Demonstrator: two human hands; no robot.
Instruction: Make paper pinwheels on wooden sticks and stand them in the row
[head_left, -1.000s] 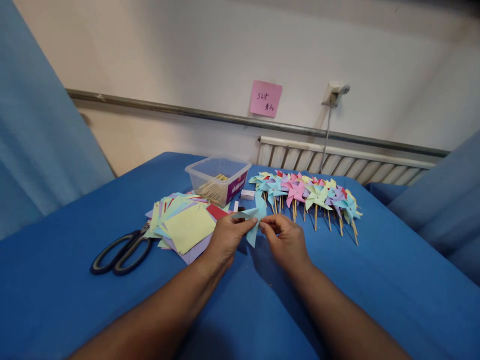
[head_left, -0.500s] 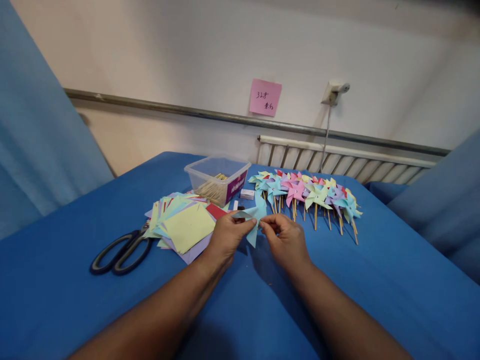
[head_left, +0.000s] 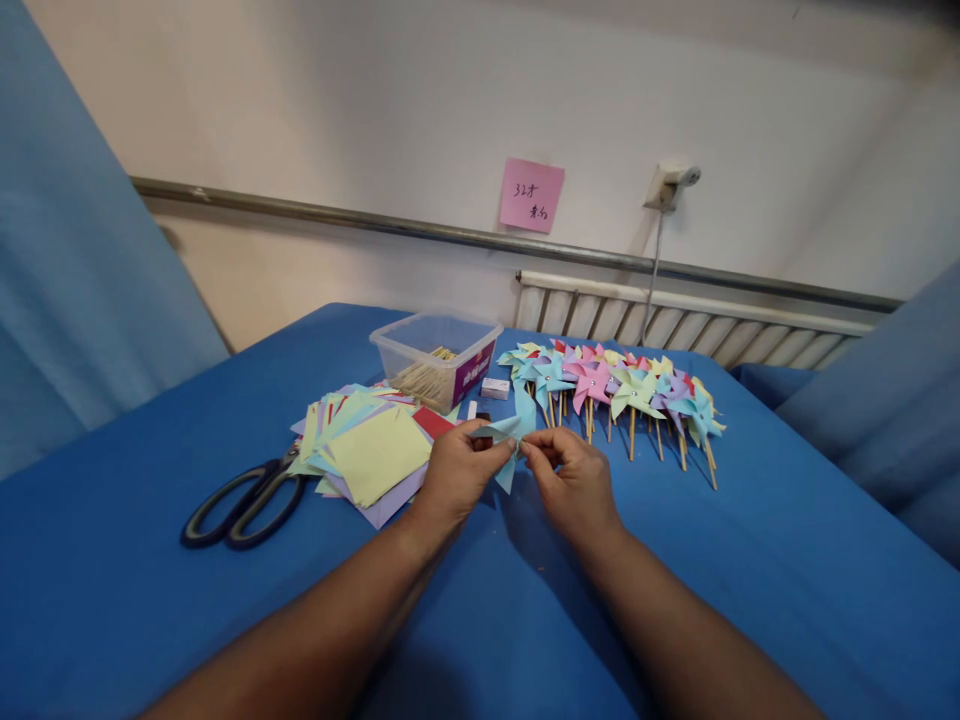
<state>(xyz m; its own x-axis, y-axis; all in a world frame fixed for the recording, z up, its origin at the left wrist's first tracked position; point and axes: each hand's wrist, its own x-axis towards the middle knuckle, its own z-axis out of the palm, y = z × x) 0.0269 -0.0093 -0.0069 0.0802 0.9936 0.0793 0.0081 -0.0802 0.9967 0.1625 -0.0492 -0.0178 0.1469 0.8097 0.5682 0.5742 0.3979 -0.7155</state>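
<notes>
Both my hands meet over the middle of the blue table (head_left: 150,590), pinching a light blue paper pinwheel (head_left: 516,425) between them. My left hand (head_left: 457,470) grips its left side with thumb and fingers closed. My right hand (head_left: 574,480) pinches its centre from the right, fingers curled. A stack of coloured paper squares (head_left: 367,450) lies just left of my left hand. A row of finished paper pinwheels on wooden sticks (head_left: 622,395) lies behind my right hand.
Black-handled scissors (head_left: 240,505) lie at the left of the paper stack. A clear plastic box holding wooden sticks (head_left: 435,360) stands behind the stack, with a small white box (head_left: 495,388) beside it. A pink note (head_left: 531,196) hangs on the wall above a radiator (head_left: 675,325).
Almost nothing has moved; my fingers have shifted slightly on the blue pinwheel, which stays pinched between both hands.
</notes>
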